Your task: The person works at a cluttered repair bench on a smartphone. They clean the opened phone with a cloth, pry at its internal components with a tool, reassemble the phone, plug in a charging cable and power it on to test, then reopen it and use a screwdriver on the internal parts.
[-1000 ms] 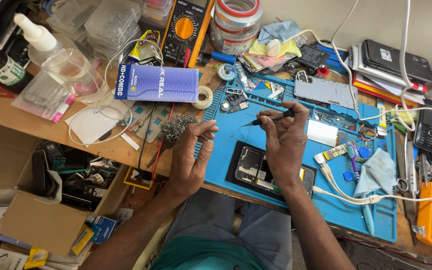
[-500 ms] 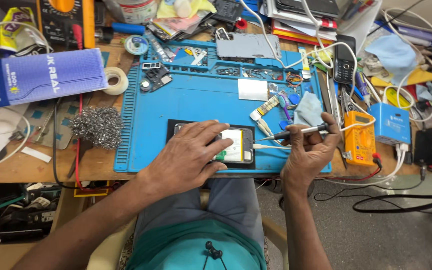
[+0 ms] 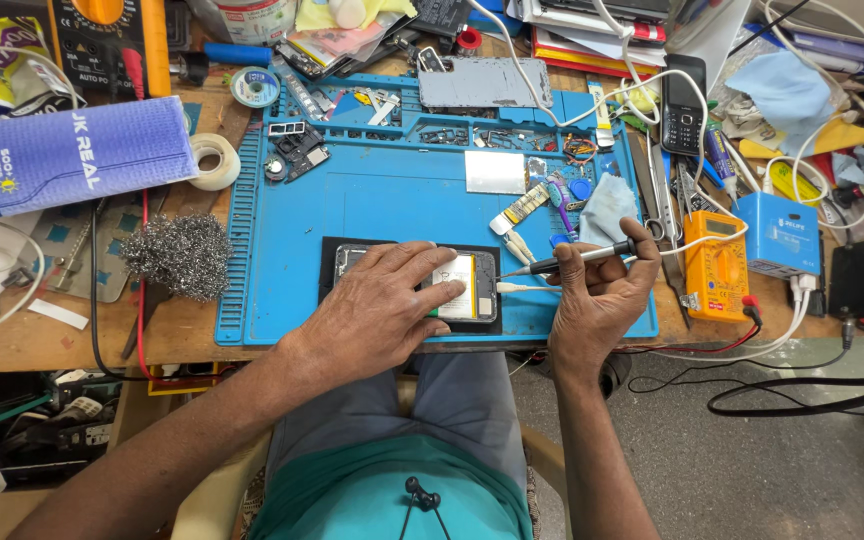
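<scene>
We work on a cluttered wooden worktop (image 3: 202, 335), and most of its middle is taken by a blue repair mat (image 3: 382, 205) whose near edge runs along the worktop's front edge. At the mat's near edge, roughly centred, lies an opened phone (image 3: 472, 285) with its back off, resting on a dark pad. Our left hand (image 3: 377, 315) lies flat over it, fingers spread and loosely extended, pressing the phone down rather than gripping it; the pale battery shows between the fingertips. Our right hand (image 3: 597, 300) sits at the mat's near right corner, closed in a pen grip round a slim soldering iron (image 3: 577, 258), whose tip points left and hovers just beside the phone's right edge, its white cord trailing off toward the right. A pair of pale tweezers (image 3: 524, 288) lies on the mat just under the tip. To do this well, we judge that the flat hand should keep the phone from sliding, with fingertips kept away from the hot tip, and the wrist should rest on the mat's edge so the tip comes in steady. A wad of steel wool (image 3: 177, 255) sits just off the mat's left edge, and an orange meter (image 3: 714, 262) off its right edge.
</scene>
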The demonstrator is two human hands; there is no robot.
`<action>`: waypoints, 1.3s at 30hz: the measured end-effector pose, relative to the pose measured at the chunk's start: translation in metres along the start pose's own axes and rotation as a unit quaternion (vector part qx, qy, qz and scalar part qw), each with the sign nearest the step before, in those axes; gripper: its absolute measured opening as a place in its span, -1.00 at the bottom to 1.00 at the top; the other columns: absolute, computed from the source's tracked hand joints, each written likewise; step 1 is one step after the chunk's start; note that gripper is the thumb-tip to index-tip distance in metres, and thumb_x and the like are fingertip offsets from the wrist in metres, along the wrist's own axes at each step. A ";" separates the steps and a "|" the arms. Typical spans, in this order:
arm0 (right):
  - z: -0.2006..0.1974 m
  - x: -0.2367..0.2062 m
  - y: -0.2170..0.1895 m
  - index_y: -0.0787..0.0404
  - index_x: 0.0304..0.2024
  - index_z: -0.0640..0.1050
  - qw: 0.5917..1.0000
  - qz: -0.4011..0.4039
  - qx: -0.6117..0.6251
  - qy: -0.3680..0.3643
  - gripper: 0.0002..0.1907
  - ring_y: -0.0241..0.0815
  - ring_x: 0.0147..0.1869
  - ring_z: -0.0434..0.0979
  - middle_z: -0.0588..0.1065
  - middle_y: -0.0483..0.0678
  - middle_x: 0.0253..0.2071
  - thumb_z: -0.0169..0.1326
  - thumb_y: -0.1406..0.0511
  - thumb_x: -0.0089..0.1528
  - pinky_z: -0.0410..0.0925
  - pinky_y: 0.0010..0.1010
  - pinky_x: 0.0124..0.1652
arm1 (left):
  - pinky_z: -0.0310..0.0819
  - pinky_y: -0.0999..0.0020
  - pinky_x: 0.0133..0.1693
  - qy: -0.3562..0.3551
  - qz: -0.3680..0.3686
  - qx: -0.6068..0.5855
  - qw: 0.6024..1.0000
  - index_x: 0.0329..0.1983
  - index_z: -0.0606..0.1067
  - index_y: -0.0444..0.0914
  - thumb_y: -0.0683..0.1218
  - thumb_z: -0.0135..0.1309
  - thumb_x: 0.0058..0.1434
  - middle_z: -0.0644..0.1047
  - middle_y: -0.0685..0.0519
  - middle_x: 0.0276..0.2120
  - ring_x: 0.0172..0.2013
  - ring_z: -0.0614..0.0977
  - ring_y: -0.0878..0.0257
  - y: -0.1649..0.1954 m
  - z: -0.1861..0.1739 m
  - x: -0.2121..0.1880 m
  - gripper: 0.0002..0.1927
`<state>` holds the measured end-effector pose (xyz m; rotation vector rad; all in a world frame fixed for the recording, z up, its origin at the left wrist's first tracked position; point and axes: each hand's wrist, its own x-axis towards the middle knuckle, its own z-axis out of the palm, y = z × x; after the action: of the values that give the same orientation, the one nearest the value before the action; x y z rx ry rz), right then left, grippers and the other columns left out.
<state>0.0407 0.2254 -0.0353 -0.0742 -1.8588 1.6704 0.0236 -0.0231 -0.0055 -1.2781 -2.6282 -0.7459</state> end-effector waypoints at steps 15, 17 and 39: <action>0.000 -0.001 0.001 0.23 0.38 0.20 1.000 0.010 0.003 0.002 -0.34 -0.33 -0.20 0.61 0.59 -0.01 -0.21 0.27 0.38 0.35 0.49 -0.53 -0.21 | 0.22 -0.05 0.25 -0.002 0.003 -0.004 1.000 0.16 0.50 -0.17 0.03 0.19 0.20 0.40 -0.11 0.24 0.29 0.36 -0.05 -0.001 0.000 0.000 -0.53; 0.001 -0.001 0.001 0.22 0.38 0.20 1.000 0.009 0.004 0.004 -0.33 -0.33 -0.19 0.61 0.59 -0.01 -0.20 0.27 0.38 0.35 0.51 -0.52 -0.22 | 0.22 -0.05 0.24 -0.004 0.002 -0.005 1.000 0.17 0.50 -0.17 0.03 0.18 0.20 0.40 -0.11 0.24 0.29 0.36 -0.05 -0.001 0.000 -0.001 -0.53; -0.002 -0.013 -0.006 0.19 0.38 0.23 0.972 -0.150 -0.166 -0.067 -0.38 -0.29 -0.09 0.62 0.62 0.02 -0.11 0.26 0.40 0.39 0.44 -0.51 -0.14 | 0.23 -0.05 0.21 -0.005 0.004 -0.009 1.000 0.17 0.50 -0.16 0.04 0.19 0.19 0.39 -0.12 0.24 0.29 0.36 -0.06 -0.002 0.001 -0.001 -0.52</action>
<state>0.0540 0.2199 -0.0351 0.1773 -2.1155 1.1753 0.0228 -0.0241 -0.0069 -1.2978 -2.6286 -0.7652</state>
